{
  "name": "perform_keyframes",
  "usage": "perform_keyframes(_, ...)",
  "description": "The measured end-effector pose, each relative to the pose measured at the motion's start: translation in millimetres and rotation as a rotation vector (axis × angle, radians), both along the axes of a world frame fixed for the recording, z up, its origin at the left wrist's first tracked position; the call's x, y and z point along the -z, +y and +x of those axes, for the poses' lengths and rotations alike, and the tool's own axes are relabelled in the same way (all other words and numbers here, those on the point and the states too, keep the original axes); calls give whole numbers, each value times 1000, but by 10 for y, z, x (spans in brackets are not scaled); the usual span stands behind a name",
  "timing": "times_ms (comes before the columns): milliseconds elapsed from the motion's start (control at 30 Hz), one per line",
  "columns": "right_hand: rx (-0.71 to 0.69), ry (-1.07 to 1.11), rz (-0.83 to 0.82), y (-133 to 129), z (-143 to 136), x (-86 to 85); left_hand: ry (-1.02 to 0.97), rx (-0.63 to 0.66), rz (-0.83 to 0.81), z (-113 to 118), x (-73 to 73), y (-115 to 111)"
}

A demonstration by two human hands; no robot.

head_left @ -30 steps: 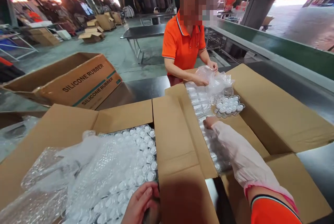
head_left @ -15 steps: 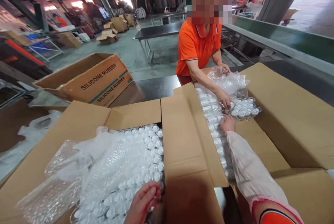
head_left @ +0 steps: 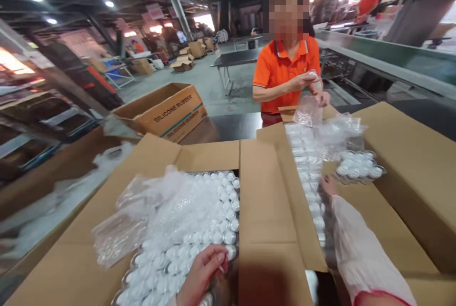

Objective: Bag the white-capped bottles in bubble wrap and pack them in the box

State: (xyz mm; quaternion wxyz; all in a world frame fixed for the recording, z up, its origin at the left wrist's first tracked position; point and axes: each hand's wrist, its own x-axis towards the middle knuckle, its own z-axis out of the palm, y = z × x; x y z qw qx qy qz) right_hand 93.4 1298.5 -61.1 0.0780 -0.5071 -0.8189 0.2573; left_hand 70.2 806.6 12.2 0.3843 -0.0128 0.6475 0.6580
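White-capped bottles (head_left: 221, 201) stand in dense rows, caps up, inside the open center-left carton (head_left: 210, 156). At the far left, an open brown carton (head_left: 21, 196) contains loose clear plastic (head_left: 81, 192). Next, bubble wrap (head_left: 178, 206) covers part of the bottle rows and extends over the left flap. Behind it, a tilted, open printed carton (head_left: 178, 111) reads "SILICONE RUBBER" in dark capitals on two lines, with a teal stripe between them; smaller marks below are not legible.

The left hand (head_left: 206, 268) is above the near right corner of the bottle rows, palm inward, fingers curled and thumb close to the index finger. Whether the tips meet, or are clamped on a bottle, cannot be determined.

To the right, a second open carton (head_left: 406, 154) holds a column of bottles (head_left: 309, 168) along its left side. The right hand (head_left: 329, 186), in a pale sleeve (head_left: 363, 249) with pink edging, is at the right side of this column; its grip cannot be determined. A separate bottle cluster (head_left: 359, 166) is right of and beyond this hand, beside more bubble wrap. Across the table (head_left: 235, 125), a person in an orange shirt (head_left: 288, 73) holds a small white item (head_left: 313, 75).
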Motion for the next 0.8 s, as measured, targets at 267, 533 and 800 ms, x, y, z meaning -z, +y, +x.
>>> perform_keyframes(267,-164,576,314,-1215,99,-923,402,-252,-368,-292,-113,-743)
perform_keyframes(533,-1008,596,-209,-3392,436,-1187,1035,165,-557,-217,-140,-632)
perform_keyframes(800,-1146,363,-559,-3826,593,-1096,1253,-81,-910,-903,-575,-753)
